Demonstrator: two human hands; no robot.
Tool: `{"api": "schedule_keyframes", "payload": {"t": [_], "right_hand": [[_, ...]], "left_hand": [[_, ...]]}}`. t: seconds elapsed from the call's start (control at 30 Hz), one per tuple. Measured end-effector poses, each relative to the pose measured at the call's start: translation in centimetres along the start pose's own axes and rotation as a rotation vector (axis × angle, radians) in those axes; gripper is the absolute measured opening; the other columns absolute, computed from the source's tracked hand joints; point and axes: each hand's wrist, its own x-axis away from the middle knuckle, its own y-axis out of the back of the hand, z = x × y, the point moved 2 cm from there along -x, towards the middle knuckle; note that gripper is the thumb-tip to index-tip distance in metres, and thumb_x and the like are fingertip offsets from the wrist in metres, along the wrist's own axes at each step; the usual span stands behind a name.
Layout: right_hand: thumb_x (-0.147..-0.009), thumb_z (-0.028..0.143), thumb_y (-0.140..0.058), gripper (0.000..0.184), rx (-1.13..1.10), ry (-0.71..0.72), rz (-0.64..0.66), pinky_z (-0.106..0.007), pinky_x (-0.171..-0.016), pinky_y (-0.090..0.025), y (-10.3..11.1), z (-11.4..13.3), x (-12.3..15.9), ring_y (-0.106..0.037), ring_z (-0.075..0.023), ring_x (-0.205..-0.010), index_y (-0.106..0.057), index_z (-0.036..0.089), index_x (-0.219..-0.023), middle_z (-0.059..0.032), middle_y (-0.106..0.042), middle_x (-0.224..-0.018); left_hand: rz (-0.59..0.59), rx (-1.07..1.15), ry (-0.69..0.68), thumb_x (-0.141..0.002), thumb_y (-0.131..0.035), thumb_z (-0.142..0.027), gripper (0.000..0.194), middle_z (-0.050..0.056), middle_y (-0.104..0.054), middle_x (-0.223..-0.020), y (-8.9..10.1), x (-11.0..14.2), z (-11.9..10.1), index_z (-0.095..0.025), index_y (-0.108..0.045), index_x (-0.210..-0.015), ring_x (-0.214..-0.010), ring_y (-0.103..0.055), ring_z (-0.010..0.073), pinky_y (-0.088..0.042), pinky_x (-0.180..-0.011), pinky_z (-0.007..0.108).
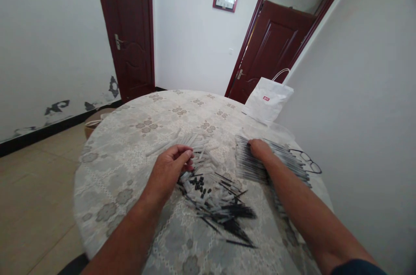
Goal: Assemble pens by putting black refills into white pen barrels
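Note:
My left hand is above a loose heap of pale, clear pen tubes, thumb and fingers pressed together. What they hold, if anything, is too small to make out. To the right, my right hand rests at the far edge of a row of slim pens laid side by side. Its fingers are curled, and whatever is in them is hidden. Between my arms lie small black plugs, short translucent pieces and a scattered pile of thin black refills.
A patterned cloth covers the round table. Eyeglasses lie near the right edge, beyond the pens. At the back right stands a white paper bag by the wall. A brown container is at floor level to the left.

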Motion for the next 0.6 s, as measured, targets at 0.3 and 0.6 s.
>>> {"api": "schedule_keyframes", "payload": {"t": [0.3,0.6], "right_hand": [[-0.096,0.017,-0.042,0.034,0.029,-0.027,-0.019,-0.033,-0.088,-0.050,0.0,0.5,0.3,-0.068,-0.0266,-0.104,-0.071,0.011,-0.111,-0.0201,-0.071,-0.112],[-0.101,0.023,-0.038,0.038,-0.068,0.202,-0.153,-0.031,-0.099,-0.042,2.8,7.2,-0.9,-0.060,-0.0232,-0.115,-0.063,0.017,-0.129,-0.0154,-0.066,-0.123]], "left_hand": [[-0.023,0.132,0.016,-0.076,-0.075,-0.041,0.033,0.005,-0.067,-0.083,1.0,0.0,-0.4,-0.014,-0.069,-0.094,-0.065,-0.061,0.0141,-0.055,-0.062,0.029],[-0.016,0.174,0.025,-0.075,-0.076,-0.042,0.032,0.004,-0.067,-0.084,1.0,-0.2,0.1,-0.016,-0.070,-0.092,-0.065,-0.059,0.0128,-0.055,-0.062,0.029]]}}
